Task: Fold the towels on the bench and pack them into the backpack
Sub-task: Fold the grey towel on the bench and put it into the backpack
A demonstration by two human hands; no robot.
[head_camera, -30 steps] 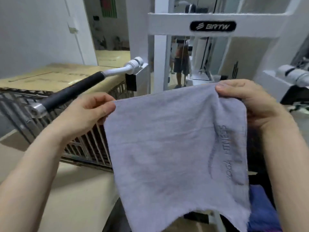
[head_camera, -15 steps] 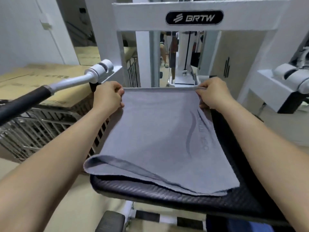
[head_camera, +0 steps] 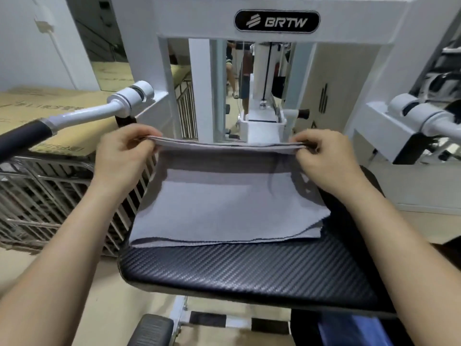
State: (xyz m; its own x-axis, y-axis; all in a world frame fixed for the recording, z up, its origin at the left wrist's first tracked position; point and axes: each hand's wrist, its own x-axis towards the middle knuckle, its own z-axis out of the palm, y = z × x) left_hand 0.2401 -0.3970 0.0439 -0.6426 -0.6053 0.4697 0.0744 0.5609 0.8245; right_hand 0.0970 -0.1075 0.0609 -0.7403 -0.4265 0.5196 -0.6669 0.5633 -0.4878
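A grey towel [head_camera: 219, 208] lies on the black padded bench [head_camera: 249, 268], its near part flat and layered. Its far edge is lifted off the pad and stretched between my hands. My left hand [head_camera: 122, 156] pinches the far left corner. My right hand [head_camera: 326, 158] pinches the far right corner. Both held edges show doubled layers. A dark bag with blue fabric [head_camera: 349, 330] shows at the bottom right, under the bench edge; whether it is the backpack I cannot tell.
A white BRTW gym machine frame [head_camera: 277, 23] stands right behind the bench. Its handle arm [head_camera: 74, 118] reaches out on the left, another [head_camera: 424, 118] on the right. Metal racks [head_camera: 50, 196] and cardboard boxes [head_camera: 37, 106] fill the left side.
The towel went from hanging in the air to lying on the bench. Since half a second ago my hands have lifted its far edge off the pad and drawn it toward me.
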